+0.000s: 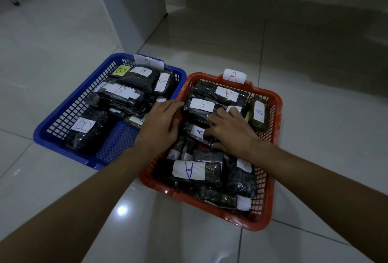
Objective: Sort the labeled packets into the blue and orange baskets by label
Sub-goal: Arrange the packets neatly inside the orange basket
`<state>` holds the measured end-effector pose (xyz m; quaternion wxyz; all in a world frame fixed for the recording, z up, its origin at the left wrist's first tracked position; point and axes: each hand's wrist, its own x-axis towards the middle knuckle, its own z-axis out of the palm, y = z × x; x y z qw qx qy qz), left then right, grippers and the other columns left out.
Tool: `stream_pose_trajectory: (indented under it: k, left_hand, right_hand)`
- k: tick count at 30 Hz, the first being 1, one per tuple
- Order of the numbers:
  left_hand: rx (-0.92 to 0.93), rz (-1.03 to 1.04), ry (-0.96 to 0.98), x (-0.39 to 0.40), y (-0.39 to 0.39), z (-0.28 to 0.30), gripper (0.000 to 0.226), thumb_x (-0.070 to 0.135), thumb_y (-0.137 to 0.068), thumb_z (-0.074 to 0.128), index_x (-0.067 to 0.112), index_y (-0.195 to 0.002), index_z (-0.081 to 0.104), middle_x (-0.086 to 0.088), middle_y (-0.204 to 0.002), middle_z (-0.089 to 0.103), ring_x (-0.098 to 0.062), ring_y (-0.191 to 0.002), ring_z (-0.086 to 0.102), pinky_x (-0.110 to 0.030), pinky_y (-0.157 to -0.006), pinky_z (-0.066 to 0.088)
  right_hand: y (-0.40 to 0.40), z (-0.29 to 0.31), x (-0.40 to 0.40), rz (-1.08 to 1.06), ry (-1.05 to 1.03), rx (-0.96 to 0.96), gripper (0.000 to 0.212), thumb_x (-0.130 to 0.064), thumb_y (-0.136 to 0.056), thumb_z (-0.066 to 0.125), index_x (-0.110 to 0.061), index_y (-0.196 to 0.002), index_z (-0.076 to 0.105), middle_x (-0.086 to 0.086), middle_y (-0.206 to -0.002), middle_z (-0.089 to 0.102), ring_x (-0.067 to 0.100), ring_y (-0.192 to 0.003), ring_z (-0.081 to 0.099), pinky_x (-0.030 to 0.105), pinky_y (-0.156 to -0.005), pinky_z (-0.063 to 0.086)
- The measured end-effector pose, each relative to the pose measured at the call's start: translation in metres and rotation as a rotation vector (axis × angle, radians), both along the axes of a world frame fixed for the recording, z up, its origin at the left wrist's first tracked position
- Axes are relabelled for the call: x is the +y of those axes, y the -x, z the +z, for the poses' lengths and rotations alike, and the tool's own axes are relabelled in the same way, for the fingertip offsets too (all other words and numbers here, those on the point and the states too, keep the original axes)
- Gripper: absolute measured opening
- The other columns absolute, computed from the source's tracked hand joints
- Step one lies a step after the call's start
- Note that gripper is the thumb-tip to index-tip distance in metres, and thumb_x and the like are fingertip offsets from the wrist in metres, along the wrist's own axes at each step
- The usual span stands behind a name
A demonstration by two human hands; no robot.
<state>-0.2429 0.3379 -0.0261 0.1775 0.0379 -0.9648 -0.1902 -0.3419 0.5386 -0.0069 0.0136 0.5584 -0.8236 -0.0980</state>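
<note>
Head view. The setting is a dim room with a pale glossy tiled floor [315, 105]; a white cabinet or pillar base [134, 6] stands behind the work area. 2 baskets sit side by side on the floor, touching or nearly so at their near edges. The blue basket [63, 120], on the left, carries a tag marked B at its far rim and holds dark wrapped packets whose visible labels read B, among them one near the front [84, 130]. The orange basket [275, 128], on the right, carries a tag marked A and holds packets whose visible labels read A, including a large one at the front [189, 171]. No packet lies loose on the floor in view.

Step in hand, as judged: sorting appears near its end; the person is settling or checking contents of the orange basket. The next move calls for confirming that no label is misplaced, lifting any buried packet to read it.

Grip: the left hand [161, 124] lies flat, fingers extended and relaxed, over the seam between the baskets, resting on the orange rim and grasping nothing. The right hand [231, 130] rests palm down on the A packets mid-basket [197, 131], fingers loosely spread; whether the fingertips pinch a wrapper cannot be told.
</note>
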Motion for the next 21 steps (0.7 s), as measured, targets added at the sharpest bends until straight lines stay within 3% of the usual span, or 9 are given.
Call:
stream_pose_trajectory:
  k: [5, 9, 11, 15, 18, 21]
  left_hand:
    - [-0.021, -0.012, -0.024, -0.004, -0.003, -0.003, 0.049, 0.001, -0.086, 0.057, 0.009, -0.134, 0.052, -0.007, -0.14, 0.052, -0.025, -0.124, 0.043, -0.03, -0.105, 0.032]
    - [-0.047, -0.047, -0.019, -0.005, -0.009, -0.003, 0.05, 0.0, -0.087, 0.059, 0.006, -0.136, 0.051, -0.011, -0.144, 0.047, -0.028, -0.134, 0.038, -0.031, -0.111, 0.025]
    - [-0.055, -0.039, -0.012, -0.001, -0.012, -0.003, 0.05, -0.001, -0.086, 0.06, 0.005, -0.135, 0.052, -0.014, -0.144, 0.046, -0.031, -0.134, 0.038, -0.035, -0.112, 0.027]
    - [-0.108, 0.019, -0.047, 0.009, -0.013, 0.0, 0.051, 0.002, -0.088, 0.056, 0.008, -0.138, 0.048, -0.012, -0.149, 0.041, -0.029, -0.139, 0.03, -0.039, -0.115, 0.025]
    - [-0.133, 0.061, -0.079, 0.013, -0.016, 0.004, 0.051, 0.004, -0.092, 0.051, 0.011, -0.142, 0.043, -0.008, -0.152, 0.037, -0.025, -0.142, 0.023, -0.033, -0.116, 0.019]
    - [-0.149, 0.085, -0.127, 0.012, -0.024, 0.007, 0.054, 0.002, -0.093, 0.047, 0.012, -0.145, 0.039, -0.006, -0.153, 0.035, -0.023, -0.143, 0.022, -0.034, -0.117, 0.019]
  right_hand:
    - [0.001, 0.008, 0.02, -0.145, 0.096, -0.097, 0.039, -0.045, -0.092, 0.062, -0.037, -0.129, 0.06, -0.008, -0.121, 0.06, 0.019, -0.113, 0.045, 0.039, -0.092, 0.034]
    - [-0.011, 0.024, 0.042, -0.343, 0.192, -0.331, 0.035, -0.048, -0.091, 0.061, -0.031, -0.122, 0.062, -0.007, -0.107, 0.065, 0.016, -0.1, 0.061, 0.036, -0.081, 0.052]
    - [-0.023, 0.03, 0.052, -0.431, 0.062, -0.34, 0.045, -0.06, -0.089, 0.057, -0.029, -0.12, 0.059, -0.005, -0.11, 0.062, 0.016, -0.098, 0.062, 0.034, -0.077, 0.053]
    - [-0.044, 0.031, 0.053, -0.535, -0.164, -0.261, 0.075, -0.079, -0.084, 0.041, -0.025, -0.137, 0.043, 0.002, -0.127, 0.057, 0.022, -0.109, 0.059, 0.035, -0.082, 0.047]
    - [-0.051, 0.032, 0.048, -0.55, -0.169, -0.301, 0.075, -0.07, -0.087, 0.049, -0.024, -0.143, 0.032, 0.007, -0.131, 0.051, 0.025, -0.112, 0.056, 0.037, -0.089, 0.044]
    - [-0.056, 0.034, 0.05, -0.641, -0.044, -0.482, 0.072, -0.049, -0.081, 0.069, -0.024, -0.138, 0.033, 0.006, -0.129, 0.042, 0.023, -0.101, 0.057, 0.036, -0.085, 0.05]
